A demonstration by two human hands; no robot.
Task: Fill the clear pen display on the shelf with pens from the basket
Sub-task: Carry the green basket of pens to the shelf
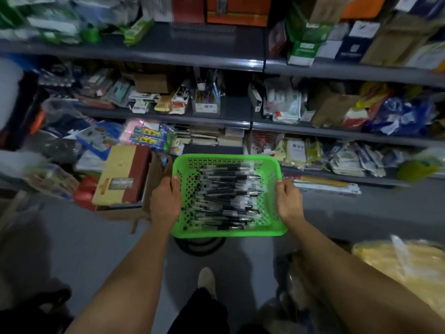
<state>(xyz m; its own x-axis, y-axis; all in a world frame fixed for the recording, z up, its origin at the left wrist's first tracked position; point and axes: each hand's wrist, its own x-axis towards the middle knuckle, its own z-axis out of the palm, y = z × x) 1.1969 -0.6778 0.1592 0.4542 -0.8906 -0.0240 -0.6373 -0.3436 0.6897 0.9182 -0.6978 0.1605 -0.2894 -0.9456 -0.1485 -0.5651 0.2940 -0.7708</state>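
Left hand & right hand grip green basket w/ pens.

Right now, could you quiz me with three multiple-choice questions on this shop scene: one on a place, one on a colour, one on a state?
1. Where is the basket?
A. Held in front of the shelves
B. On the top shelf
C. On the floor

2. What colour is the basket?
A. Red
B. Green
C. Blue

3. What are the hands doing?
A. Both hang idle
B. One lifts a pen
C. Each grips a basket side

Answers:
1 A: it is held up between both arms, before the shelves.
2 B: its lattice walls are bright green.
3 C: the left hand and the right hand curl over opposite rims, the pens lying inside.
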